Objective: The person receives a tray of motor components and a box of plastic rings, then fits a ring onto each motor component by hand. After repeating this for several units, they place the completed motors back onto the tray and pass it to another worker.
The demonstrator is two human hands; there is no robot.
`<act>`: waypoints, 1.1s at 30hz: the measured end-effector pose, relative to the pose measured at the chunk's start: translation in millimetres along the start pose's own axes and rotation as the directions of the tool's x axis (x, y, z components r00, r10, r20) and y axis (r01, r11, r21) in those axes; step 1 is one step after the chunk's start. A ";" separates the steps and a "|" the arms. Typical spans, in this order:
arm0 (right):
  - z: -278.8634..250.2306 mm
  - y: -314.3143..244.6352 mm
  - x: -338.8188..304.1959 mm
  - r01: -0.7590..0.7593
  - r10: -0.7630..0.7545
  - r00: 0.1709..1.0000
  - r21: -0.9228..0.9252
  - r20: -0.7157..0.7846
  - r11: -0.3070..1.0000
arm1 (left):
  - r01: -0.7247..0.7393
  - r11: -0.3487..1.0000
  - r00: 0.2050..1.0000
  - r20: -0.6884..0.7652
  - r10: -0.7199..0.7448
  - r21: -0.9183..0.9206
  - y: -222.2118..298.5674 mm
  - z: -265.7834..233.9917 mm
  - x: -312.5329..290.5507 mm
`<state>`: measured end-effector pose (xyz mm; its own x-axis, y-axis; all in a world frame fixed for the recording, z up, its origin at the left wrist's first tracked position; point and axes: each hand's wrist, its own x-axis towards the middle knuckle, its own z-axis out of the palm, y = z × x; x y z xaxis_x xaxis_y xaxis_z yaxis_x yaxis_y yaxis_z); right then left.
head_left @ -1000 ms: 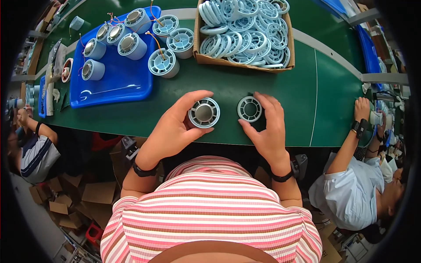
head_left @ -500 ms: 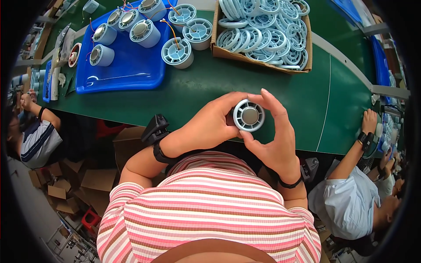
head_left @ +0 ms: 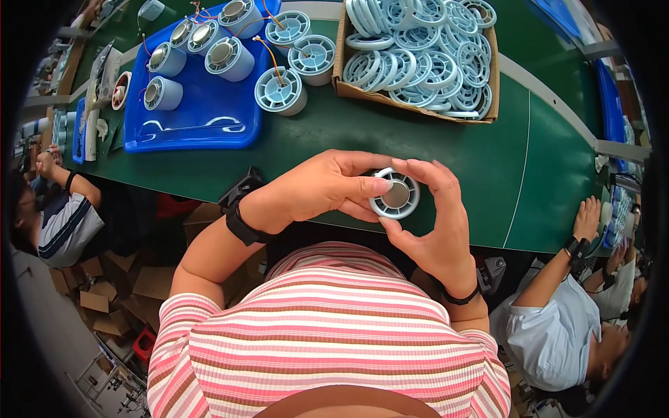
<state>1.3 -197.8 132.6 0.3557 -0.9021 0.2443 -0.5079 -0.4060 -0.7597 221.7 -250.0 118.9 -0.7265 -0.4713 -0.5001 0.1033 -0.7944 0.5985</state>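
A round light-blue housing point(head_left: 398, 194) with a spoked rim and a silver metal disc at its centre is held between my hands, over the near edge of the green table. My left hand point(head_left: 310, 187) grips it from the left, its thumb lying across the top face against the disc and its other fingers partly hidden behind. On the other side, my right hand point(head_left: 444, 223) curves round the rim, fingers at the far edge and thumb at the near edge. The underside of the housing is out of sight.
A blue tray point(head_left: 202, 115) at the back left holds several similar housings with wires. More wired housings point(head_left: 280, 90) stand beside it. Light-blue spoked rings point(head_left: 418, 66) fill a cardboard box point(head_left: 348, 89) at the back. People sit at either side; cardboard boxes point(head_left: 157, 282) lie below left.
My left thumb has moved from the housing's near-left side onto its top face. The left wrist has shifted slightly, while my right hand keeps its hold on the rim.
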 end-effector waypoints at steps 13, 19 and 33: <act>-12.9 29.2 -30.2 -0.099 0.032 0.961 -0.233 -0.276 0.967 | -0.194 0.177 0.460 -0.069 0.885 0.965 7.0 -11.1 -50.2; -60.8 42.2 -25.0 -0.288 -0.035 0.849 -0.516 -0.527 0.807 | 0.794 -0.136 0.165 0.005 0.986 0.593 51.1 -141.0 -131.7; -37.8 26.7 113.1 0.280 -0.384 0.922 -0.599 -0.049 0.750 | 0.356 -0.116 0.107 0.083 0.991 0.927 44.3 -28.1 -125.3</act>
<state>-1.7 -316.2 162.6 0.4843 -0.6828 0.5469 -0.7513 -0.6449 -0.1399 336.4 -236.9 190.5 -0.0317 -0.8059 0.5912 -0.9006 0.2795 0.3327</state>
